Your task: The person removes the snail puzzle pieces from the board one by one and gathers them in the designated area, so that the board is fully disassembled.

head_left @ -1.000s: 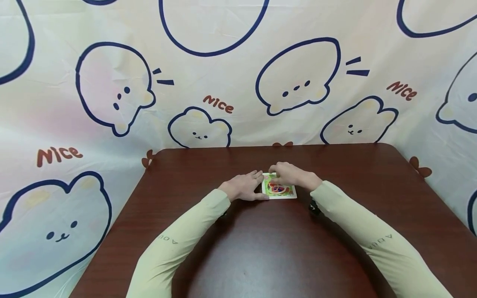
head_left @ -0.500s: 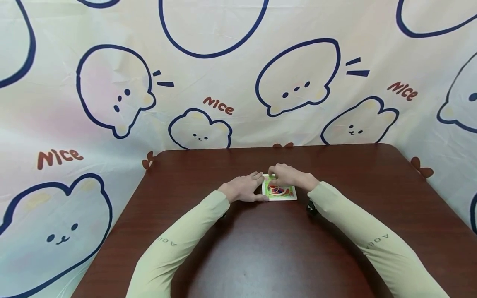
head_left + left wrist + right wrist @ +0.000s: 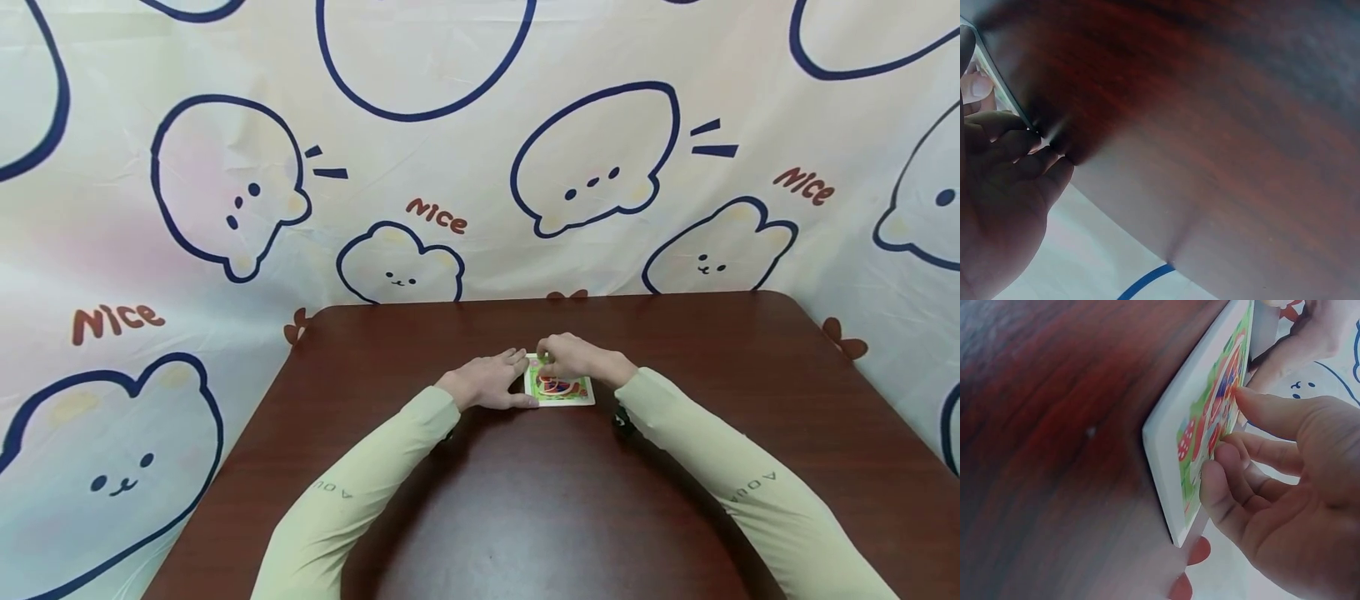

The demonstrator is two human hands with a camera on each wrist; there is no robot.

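Observation:
A thin square board [image 3: 577, 400] lies flat on the table, with a white border and a colourful picture in green, red and purple. My left hand [image 3: 489, 382] rests along its left side, thumb by the near left corner and the other fingers stretched towards the far one. Over the upper part of the picture is my right hand [image 3: 576, 357], its fingers bent. In the right wrist view its thumb and fingertips touch the picture of the board [image 3: 1172, 403]. Whether they pinch a small piece there is hidden. The left wrist view shows the left fingers [image 3: 1025, 147] at the board's edge.
The dark reddish-brown table [image 3: 487, 517] is glossy and spreads around the board. Behind it and at both sides hangs a pale cloth [image 3: 480, 150] with blue-outlined bear drawings. Both forearms in light sleeves [image 3: 720, 450] reach in from the near edge.
The right hand and forearm have shifted very slightly to the left. The left hand and the board keep their places; the whole view has drifted a little.

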